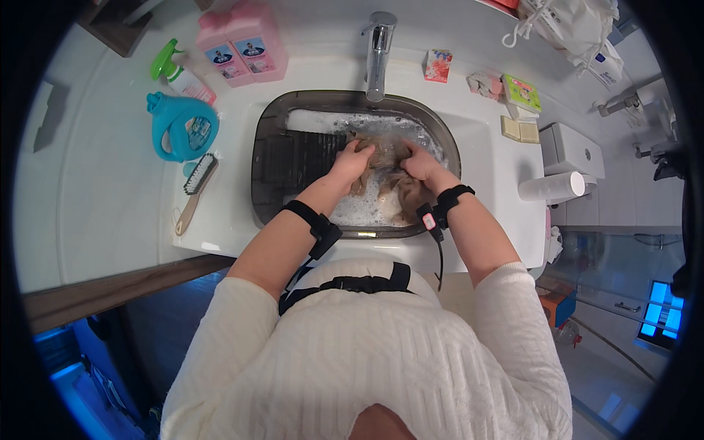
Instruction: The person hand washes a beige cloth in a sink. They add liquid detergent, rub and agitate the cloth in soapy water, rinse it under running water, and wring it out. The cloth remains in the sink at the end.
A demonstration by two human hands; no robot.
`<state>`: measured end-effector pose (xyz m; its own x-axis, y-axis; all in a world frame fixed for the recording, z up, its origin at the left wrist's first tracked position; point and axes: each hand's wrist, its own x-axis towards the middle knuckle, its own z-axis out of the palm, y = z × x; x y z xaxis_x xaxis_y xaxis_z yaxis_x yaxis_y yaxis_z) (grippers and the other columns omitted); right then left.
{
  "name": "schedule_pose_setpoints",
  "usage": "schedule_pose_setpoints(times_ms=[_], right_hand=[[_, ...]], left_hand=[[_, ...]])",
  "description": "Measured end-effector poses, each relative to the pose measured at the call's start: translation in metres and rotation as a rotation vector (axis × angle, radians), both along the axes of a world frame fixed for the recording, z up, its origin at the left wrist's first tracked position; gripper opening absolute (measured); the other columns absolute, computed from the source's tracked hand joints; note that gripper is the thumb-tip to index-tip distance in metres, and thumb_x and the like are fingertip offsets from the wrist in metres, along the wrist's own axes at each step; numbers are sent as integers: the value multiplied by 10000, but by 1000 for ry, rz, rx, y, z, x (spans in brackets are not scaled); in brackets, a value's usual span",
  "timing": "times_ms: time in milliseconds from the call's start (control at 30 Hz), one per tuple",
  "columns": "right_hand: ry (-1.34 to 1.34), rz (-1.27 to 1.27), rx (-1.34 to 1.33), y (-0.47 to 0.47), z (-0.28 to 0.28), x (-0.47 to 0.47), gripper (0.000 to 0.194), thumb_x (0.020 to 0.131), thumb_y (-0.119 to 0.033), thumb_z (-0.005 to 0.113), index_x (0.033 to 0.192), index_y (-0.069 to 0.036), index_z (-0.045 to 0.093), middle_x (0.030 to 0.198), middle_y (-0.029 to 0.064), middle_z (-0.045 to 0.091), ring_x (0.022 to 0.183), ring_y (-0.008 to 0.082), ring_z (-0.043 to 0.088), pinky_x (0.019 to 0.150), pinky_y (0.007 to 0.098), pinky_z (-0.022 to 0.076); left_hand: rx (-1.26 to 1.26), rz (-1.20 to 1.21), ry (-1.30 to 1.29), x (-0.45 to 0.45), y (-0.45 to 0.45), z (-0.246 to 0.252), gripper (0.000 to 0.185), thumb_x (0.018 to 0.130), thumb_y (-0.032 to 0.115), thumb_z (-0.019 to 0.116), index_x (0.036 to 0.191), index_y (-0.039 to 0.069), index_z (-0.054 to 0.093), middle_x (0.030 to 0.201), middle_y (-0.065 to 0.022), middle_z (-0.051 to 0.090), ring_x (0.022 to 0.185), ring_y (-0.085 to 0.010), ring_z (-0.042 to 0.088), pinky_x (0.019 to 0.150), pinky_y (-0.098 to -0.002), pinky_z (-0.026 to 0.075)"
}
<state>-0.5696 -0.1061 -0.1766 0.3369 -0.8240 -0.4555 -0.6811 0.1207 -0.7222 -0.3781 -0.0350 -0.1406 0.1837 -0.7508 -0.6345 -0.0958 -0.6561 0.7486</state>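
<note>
A dark translucent plastic washbasin [264, 165] sits in the white sink, holding soapy water with foam [319, 120]. Wet brown cloth [410, 192] lies in the water, partly under foam. My left hand [355, 162] grips a bunched part of this cloth near the basin's middle, beside a ribbed washboard surface [319, 151] on the basin's left side. My right hand [421, 162] holds the cloth a little to the right, its fingertips partly hidden by the water and fabric. Both wrists wear black straps with small devices.
A chrome faucet [379, 60] overhangs the basin's back rim. To the left stand pink bottles [242, 49], a green-topped spray bottle [184, 77], a teal detergent jug [184, 126] and a wooden-handled scrub brush [198, 190]. Soap bars [520, 130] and a white cylinder [553, 187] are at right.
</note>
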Motion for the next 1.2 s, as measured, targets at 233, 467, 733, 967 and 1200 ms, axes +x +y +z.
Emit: schedule_pose_setpoints(times_ms=[233, 467, 733, 967, 1200], right_hand=[[-564, 360, -168, 60, 117, 29, 481, 751, 124, 503, 1129, -71, 727, 1187, 109, 680, 1062, 230, 662, 941, 316, 515], [-521, 173, -445, 68, 113, 14, 475, 792, 36, 542, 1228, -89, 680, 1411, 183, 527, 1291, 338, 517, 1087, 405, 408], [-219, 139, -842, 98, 100, 41, 612, 911, -384, 655, 1427, -135, 437, 1482, 238, 334, 1292, 482, 390, 1053, 529, 383], [-288, -67, -639, 77, 89, 44, 466, 962, -428, 595, 1212, -47, 498, 1178, 226, 559, 1085, 436, 549, 911, 471, 463], [-404, -225, -336, 62, 83, 39, 557, 1021, -506, 453, 1135, 20, 599, 1052, 257, 672, 1027, 452, 610, 938, 416, 460]], left_hand=[[80, 346, 793, 19, -3, 13, 739, 958, 724, 371, 1317, 99, 534, 1270, -123, 625, 1159, -276, 610, 974, -471, 479], [-73, 411, 1088, 23, -4, 32, 613, 975, 614, 473, 1251, 77, 575, 1192, -140, 647, 1116, -312, 635, 993, -499, 501], [-71, 426, 1084, -24, 4, 54, 465, 1004, 531, 505, 1142, 95, 587, 1103, -98, 658, 1006, -267, 665, 887, -440, 557], [-152, 565, 715, -36, 0, 44, 414, 992, 422, 605, 1172, 53, 549, 1047, -88, 635, 924, -236, 656, 792, -398, 554], [-404, 262, 64, -43, 0, 39, 421, 973, 376, 619, 1112, -20, 657, 1021, -124, 696, 903, -249, 670, 798, -387, 523]])
